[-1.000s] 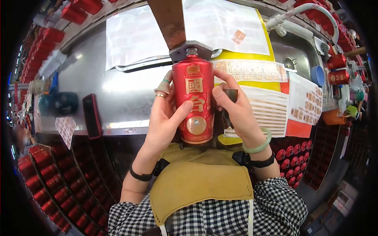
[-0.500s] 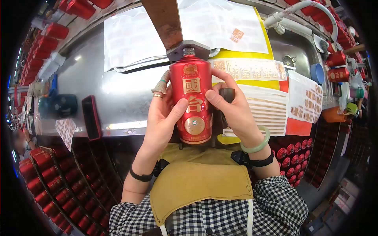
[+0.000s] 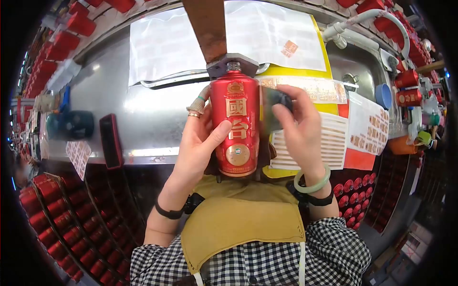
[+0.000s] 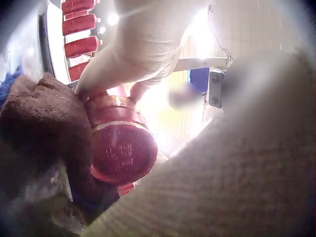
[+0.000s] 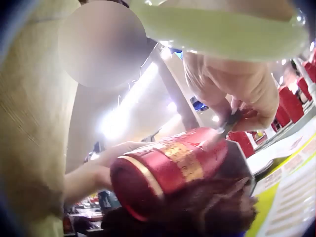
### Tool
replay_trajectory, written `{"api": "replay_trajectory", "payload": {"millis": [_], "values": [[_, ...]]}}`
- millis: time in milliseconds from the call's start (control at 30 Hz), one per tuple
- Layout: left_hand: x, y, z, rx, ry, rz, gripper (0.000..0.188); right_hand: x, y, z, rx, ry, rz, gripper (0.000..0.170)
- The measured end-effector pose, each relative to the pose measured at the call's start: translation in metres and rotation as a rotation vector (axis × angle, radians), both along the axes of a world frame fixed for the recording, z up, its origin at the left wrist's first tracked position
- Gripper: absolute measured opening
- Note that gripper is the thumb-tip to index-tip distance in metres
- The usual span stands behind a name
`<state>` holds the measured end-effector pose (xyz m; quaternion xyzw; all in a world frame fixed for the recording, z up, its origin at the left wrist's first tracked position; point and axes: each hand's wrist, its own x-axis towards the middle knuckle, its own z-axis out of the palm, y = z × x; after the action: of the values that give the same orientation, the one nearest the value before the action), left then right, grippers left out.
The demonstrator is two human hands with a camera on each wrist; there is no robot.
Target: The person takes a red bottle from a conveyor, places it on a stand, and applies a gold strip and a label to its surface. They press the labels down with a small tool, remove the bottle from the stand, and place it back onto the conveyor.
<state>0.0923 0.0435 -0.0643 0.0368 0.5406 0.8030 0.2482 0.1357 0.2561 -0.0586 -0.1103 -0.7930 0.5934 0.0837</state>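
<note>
A red bottle [image 3: 234, 159] with gold characters and a round gold label lies with its neck pointing away, against a grey plate [image 3: 217, 68] under a wooden beam [image 3: 207, 31]. My left hand [image 3: 198, 148] grips its left side, thumb on the front face. My right hand [image 3: 304, 128] pinches a dark flat scraper-like tool [image 3: 271, 109], blurred, beside the bottle's right edge; its exact kind I cannot tell. Dark brown cloth [image 5: 227, 202] lies under the bottle in the right wrist view. The left wrist view shows the round bottle base [image 4: 123, 153].
White sheets [image 3: 272, 33] cover yellow backing at the back. Sheets of gold stickers [image 3: 369, 126] and gold stripes [image 3: 312, 145] lie right. A phone [image 3: 111, 140] rests at the metal table's left edge. A sink [image 3: 362, 62] and blue cup [image 3: 383, 95] stand right.
My right hand has come off the bottle's side and shifted right, turning the dark tool so its flat part faces up beside the bottle. My left hand keeps its grip.
</note>
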Motion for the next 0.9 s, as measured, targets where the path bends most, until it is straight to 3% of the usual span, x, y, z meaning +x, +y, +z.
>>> {"api": "replay_trajectory", "payload": {"millis": [33, 167, 233, 267, 333, 400, 467, 533, 600, 633, 667, 733, 800, 833, 900], "values": [[-0.002, -0.001, 0.000, -0.024, 0.023, -0.010, 0.076, -0.003, 0.003, 0.008, 0.200, 0.030, -0.032, 0.032], [-0.011, 0.005, -0.003, -0.051, 0.106, 0.084, 0.074, -0.010, 0.001, 0.020, 0.045, 0.140, -0.035, 0.033], [-0.019, 0.009, -0.001, -0.056, 0.107, 0.083, 0.071, -0.014, -0.001, 0.033, 0.285, 0.198, 0.257, 0.034], [-0.021, 0.010, 0.001, -0.062, 0.107, 0.077, 0.068, -0.018, -0.003, 0.037, 0.288, 0.203, 0.261, 0.034], [-0.021, 0.009, -0.002, -0.082, 0.114, 0.076, 0.065, -0.031, -0.007, 0.045, 0.523, 0.332, 0.207, 0.035], [-0.021, 0.007, -0.005, -0.103, 0.119, 0.078, 0.061, -0.046, -0.005, 0.055, 0.713, 0.587, 0.145, 0.034], [-0.022, 0.003, -0.007, -0.013, 0.019, 0.103, 0.059, -0.051, 0.002, 0.047, 0.904, 0.791, 0.272, 0.036], [-0.023, -0.001, -0.010, -0.022, 0.017, 0.126, 0.060, -0.032, -0.014, 0.044, 0.836, 0.746, 0.645, 0.037], [-0.025, -0.005, -0.009, 0.007, -0.008, 0.185, 0.064, -0.013, -0.041, 0.040, 0.761, 0.820, 0.802, 0.033], [-0.026, -0.007, -0.014, -0.013, 0.029, 0.190, 0.067, -0.013, -0.041, 0.047, 0.824, 0.700, 0.860, 0.027], [-0.027, -0.009, -0.013, -0.013, 0.032, 0.191, 0.067, -0.024, -0.039, 0.043, 0.825, 0.702, 0.860, 0.027], [-0.027, -0.012, -0.011, -0.018, 0.019, 0.185, 0.067, -0.069, -0.029, 0.032, 0.930, 0.636, 0.500, 0.019], [-0.024, -0.013, -0.011, -0.017, 0.036, 0.179, 0.069, -0.102, -0.004, 0.060, 1.131, 0.728, 0.368, 0.016], [-0.023, -0.015, -0.009, -0.034, 0.028, 0.177, 0.071, -0.105, 0.004, 0.066, 1.247, 0.769, 0.325, 0.020], [-0.022, -0.021, -0.009, -0.074, 0.044, 0.164, 0.074, -0.093, 0.009, 0.044, 1.197, 0.915, 0.421, 0.022]]}}
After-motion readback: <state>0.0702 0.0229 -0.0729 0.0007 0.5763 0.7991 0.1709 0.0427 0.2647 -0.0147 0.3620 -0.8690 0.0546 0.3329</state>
